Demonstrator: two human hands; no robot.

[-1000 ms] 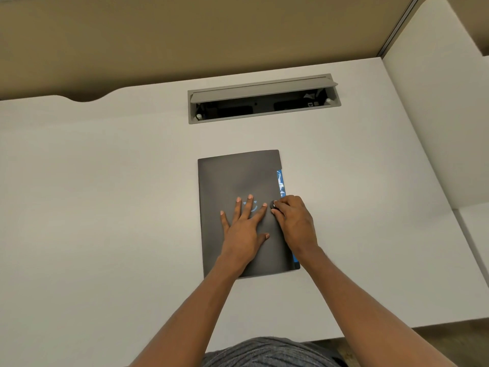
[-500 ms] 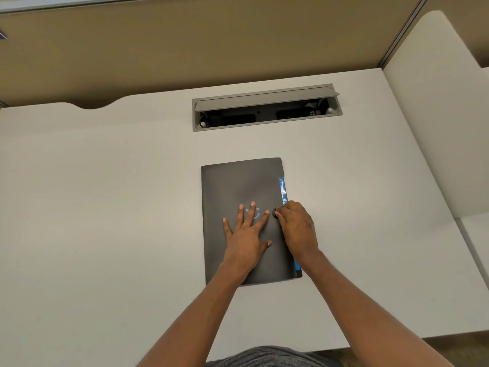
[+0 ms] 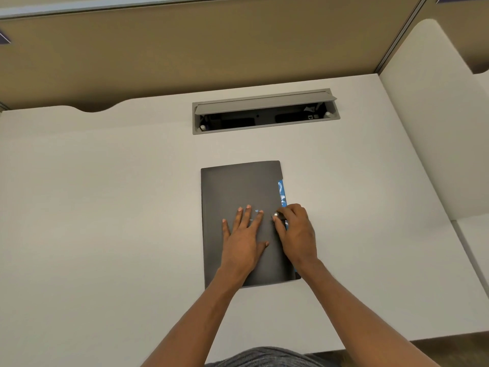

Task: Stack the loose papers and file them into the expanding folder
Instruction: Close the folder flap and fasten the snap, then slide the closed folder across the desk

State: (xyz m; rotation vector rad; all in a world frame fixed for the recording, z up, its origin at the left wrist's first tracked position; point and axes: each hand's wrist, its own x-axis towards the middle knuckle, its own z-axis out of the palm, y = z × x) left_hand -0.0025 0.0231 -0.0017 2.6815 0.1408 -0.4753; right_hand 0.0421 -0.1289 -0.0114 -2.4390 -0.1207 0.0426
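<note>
Pressing my left hand [image 3: 244,235] flat and released on the closed folder [image 3: 238,192] mid-bench [image 3: 105,207] to keep it from sliding, I pinch its small clasp [image 3: 276,214] with my right hand [image 3: 297,231], probably to fasten it.

Soft, even overhead light, faint shadows beneath both forearms, sharp focus, slight wide-angle bowing at the edges.

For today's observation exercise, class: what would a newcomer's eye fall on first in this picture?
First, the dark grey folder lying flat mid-desk, a blue strip showing along its right edge. Next, the two hands on it: the left hand spread flat on the cover, the right hand pinching a small silver fastener at the edge. Behind, an open cable tray is set in the white desk.
</note>
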